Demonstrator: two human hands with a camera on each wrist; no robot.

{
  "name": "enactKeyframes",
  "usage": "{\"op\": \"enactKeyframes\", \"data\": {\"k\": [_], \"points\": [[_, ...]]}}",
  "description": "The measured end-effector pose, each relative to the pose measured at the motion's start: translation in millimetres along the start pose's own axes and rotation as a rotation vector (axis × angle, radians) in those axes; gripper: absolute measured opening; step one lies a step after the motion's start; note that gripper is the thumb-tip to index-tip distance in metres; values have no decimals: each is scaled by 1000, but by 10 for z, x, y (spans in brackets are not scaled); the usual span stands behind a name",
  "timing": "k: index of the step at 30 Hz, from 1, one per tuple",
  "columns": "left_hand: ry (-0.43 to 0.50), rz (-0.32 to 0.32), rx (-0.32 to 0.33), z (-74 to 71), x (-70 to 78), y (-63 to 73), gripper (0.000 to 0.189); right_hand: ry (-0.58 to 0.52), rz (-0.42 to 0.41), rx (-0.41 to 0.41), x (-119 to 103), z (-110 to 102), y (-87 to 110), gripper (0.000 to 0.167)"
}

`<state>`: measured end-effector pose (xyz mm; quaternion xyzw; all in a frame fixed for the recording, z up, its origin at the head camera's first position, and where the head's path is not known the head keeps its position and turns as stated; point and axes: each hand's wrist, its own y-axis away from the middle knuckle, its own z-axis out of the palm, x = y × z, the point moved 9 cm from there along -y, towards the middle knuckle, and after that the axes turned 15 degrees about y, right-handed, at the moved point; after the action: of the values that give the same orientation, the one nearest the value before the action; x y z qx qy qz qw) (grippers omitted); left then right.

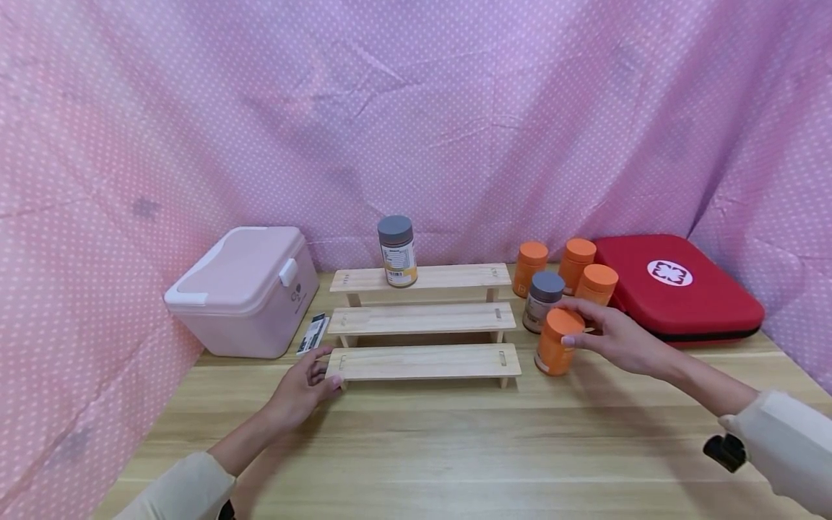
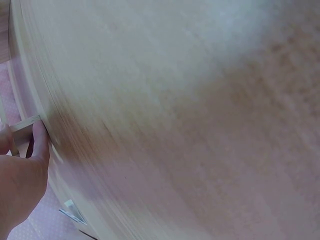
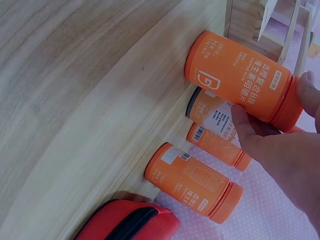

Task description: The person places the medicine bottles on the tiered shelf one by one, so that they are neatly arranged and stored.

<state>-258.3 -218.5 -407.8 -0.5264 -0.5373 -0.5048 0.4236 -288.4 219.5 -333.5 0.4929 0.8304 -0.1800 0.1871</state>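
My right hand (image 1: 617,341) grips an orange bottle (image 1: 555,352) by its upper part, thumb on one side and fingers on the other. In the right wrist view the same orange bottle (image 3: 227,75) shows a printed label and stands close to the wooden rack. On the other side, my left hand (image 1: 300,388) pinches the left end of the lowest board of a three-tier wooden rack (image 1: 422,362). The left wrist view has thumb and fingers (image 2: 41,142) around that wooden end. A grey-capped bottle (image 1: 398,253) stands on the top tier.
Right of the rack are a second grey-capped bottle (image 1: 543,300) and several orange bottles, one (image 1: 530,269) at the back. A red first-aid case (image 1: 689,289) lies beyond them. To the left sit a pale pink box (image 1: 243,292) and a small flat packet (image 1: 313,334). Pink dotted cloth (image 1: 416,130) hangs behind.
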Motion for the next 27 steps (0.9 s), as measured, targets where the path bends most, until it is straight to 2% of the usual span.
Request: {"op": "enactKeyframes", "data": {"k": [9,18,27], "points": [[32,-3,-4,4,3,14,59,9,-11,7,-40,-32,36,57],[35,-12,0,2,3,9,58,-49,-56,37,-250,-214,155,53],[35,-6,-7,20,23,17,58,-14,-104,53,-421,-375,212,54]]}}
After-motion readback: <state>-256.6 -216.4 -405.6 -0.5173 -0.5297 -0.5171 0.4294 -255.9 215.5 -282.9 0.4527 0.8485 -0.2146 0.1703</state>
